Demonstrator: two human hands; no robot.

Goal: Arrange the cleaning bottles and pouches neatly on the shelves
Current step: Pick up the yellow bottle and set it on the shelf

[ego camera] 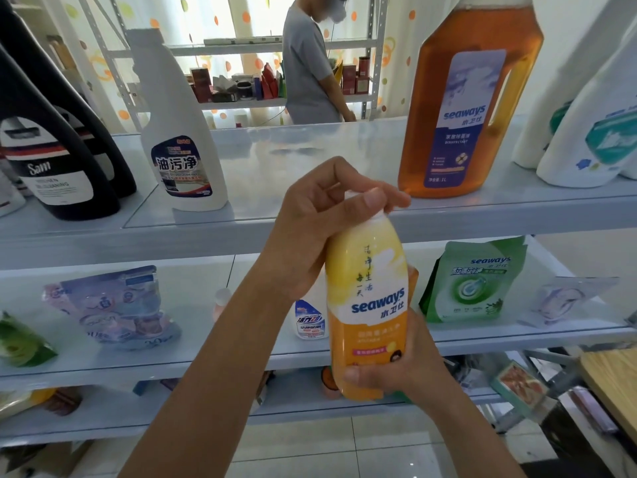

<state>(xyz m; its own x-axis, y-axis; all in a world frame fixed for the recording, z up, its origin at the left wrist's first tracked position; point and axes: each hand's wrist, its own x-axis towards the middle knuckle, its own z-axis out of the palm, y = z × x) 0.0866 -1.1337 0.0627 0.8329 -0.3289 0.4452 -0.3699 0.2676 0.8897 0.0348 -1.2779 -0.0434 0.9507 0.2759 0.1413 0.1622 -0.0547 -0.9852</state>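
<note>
Gripping yellow bottle point(368, 305), left hand point(320, 222) fingers point(374, 200) curled over cap, right hand point(410, 367) fingers clamped round base

Bright backlit daylight, glossy shelf point(310, 160) glare (edges warped, soft)

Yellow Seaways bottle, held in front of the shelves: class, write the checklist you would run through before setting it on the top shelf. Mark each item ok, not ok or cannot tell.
1. Grip: the left hand grips the top of the yellow Seaways bottle and the right hand holds its base: ok.
2. Bottle near upright: ok.
3. Free gap on the top shelf between the white spray bottle and the amber disinfectant bottle: ok.
4. Cap closed: hidden under the fingers: cannot tell.
5. Label facing outward: ok.
</note>
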